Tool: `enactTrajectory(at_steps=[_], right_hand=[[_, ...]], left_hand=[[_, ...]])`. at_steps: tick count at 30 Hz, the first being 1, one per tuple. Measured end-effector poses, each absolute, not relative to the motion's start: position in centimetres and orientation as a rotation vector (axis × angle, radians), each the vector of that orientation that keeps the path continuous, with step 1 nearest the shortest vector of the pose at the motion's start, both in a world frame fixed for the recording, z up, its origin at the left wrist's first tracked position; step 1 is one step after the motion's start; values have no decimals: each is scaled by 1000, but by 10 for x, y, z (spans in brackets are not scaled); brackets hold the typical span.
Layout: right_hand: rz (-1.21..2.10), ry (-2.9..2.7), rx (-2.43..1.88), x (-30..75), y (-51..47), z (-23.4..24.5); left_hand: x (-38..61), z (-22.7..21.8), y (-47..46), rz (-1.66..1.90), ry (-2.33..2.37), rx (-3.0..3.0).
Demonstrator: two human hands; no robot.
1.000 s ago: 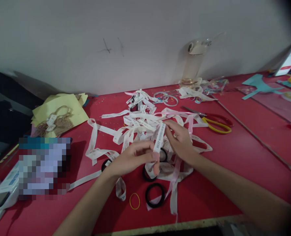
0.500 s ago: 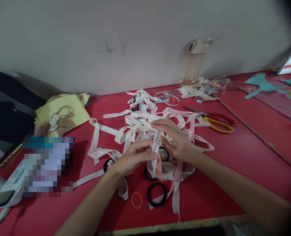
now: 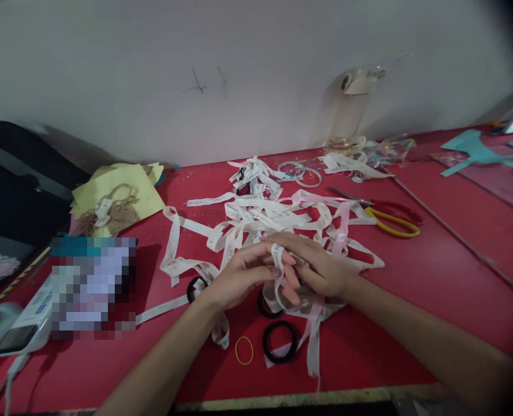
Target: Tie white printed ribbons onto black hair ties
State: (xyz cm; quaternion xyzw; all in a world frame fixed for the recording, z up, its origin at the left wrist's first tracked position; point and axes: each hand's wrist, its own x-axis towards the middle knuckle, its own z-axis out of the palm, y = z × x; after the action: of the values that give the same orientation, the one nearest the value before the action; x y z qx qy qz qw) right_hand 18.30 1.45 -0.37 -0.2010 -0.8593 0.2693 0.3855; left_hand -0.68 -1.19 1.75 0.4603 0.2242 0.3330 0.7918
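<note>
A printed white ribbon [image 3: 278, 263] lies across the fingers of my left hand [image 3: 245, 274], with the thumb pressing on it. My right hand [image 3: 321, 263] is curled against the left fingertips, and the ribbon's upper part runs in under its fingers; its exact grip is partly hidden. Beneath and behind both hands spreads a tangle of white ribbon [image 3: 239, 228] with a pink ribbon [image 3: 341, 228] among it. A black hair tie [image 3: 279, 342] rests in front of my hands, beside a yellow rubber band [image 3: 244, 350].
Scissors [image 3: 395, 222] with red and yellow handles lie to the right. At the back are silver rings [image 3: 307, 177], a ribbon bundle [image 3: 256, 173] and a clear bottle [image 3: 354, 110] by the wall. Yellow paper [image 3: 139, 193] with twine and a dark bag [image 3: 18, 185] are at left.
My right hand has come down and closed in over the left fingertips. The ribbon, upright before, now bends over the left fingers. A black hair tie by the right hand is now hidden.
</note>
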Motion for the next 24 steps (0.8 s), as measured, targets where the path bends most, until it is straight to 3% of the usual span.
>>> enactTrajectory(at_steps=[6, 12, 17, 20, 24], right_hand=[[670, -2214, -634, 180, 17, -7], [1338, -1725, -819, 172, 17, -3], [1667, -1466, -653, 171, 16, -4], [1654, -1522, -579, 172, 14, -3], [1337, -1695, -592, 173, 11, 3]], left_hand=[[-16, 15, -3, 951, 702, 1266], [-20, 6, 12, 1131, 1151, 1552], [-19, 0, 16, 1225, 1229, 1619], [-16, 1, 10, 1482, 1276, 1488], [-9, 4, 0, 1593, 1074, 1319]])
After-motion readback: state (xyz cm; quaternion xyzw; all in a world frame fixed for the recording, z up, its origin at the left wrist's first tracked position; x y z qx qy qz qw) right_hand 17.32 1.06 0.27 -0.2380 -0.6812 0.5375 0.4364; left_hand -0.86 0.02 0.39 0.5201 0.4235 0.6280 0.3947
